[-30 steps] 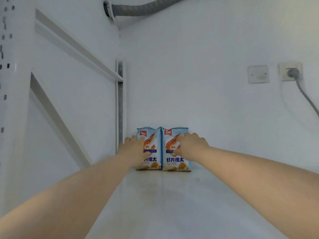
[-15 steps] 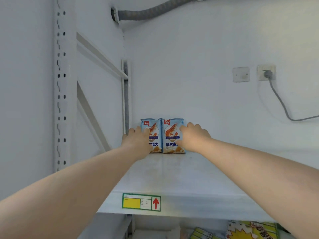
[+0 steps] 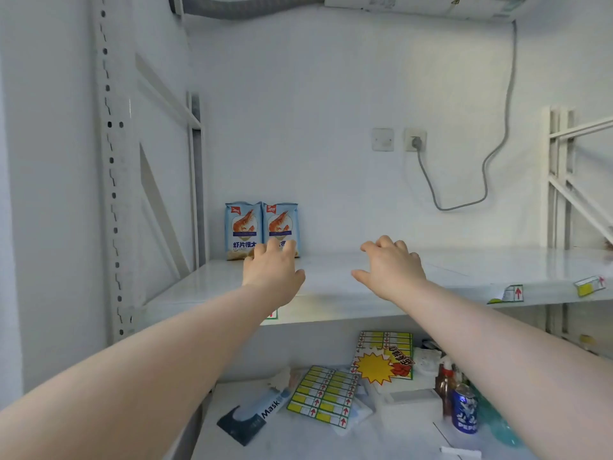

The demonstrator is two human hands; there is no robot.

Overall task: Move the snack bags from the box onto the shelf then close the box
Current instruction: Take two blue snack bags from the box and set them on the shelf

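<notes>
Two light blue snack bags with a shrimp picture stand upright side by side at the back left of the white shelf (image 3: 464,273): the left bag (image 3: 242,229) and the right bag (image 3: 281,224). My left hand (image 3: 273,270) hovers just in front of them, fingers spread, empty; its fingertips overlap the lower edge of the right bag in the view. My right hand (image 3: 391,265) is further right over the bare shelf, open and empty. The box is out of view.
A perforated white upright (image 3: 111,167) frames the shelf on the left, another rack (image 3: 560,180) stands at the right. A socket with a grey cable (image 3: 416,141) is on the back wall. The lower shelf holds label sheets (image 3: 326,395), a mask pack (image 3: 262,411) and a Pepsi can (image 3: 466,413).
Both hands have let go of the two bags and drawn back toward me, the right hand also moving right. The view has pulled back, showing the shelf front and lower shelf.
</notes>
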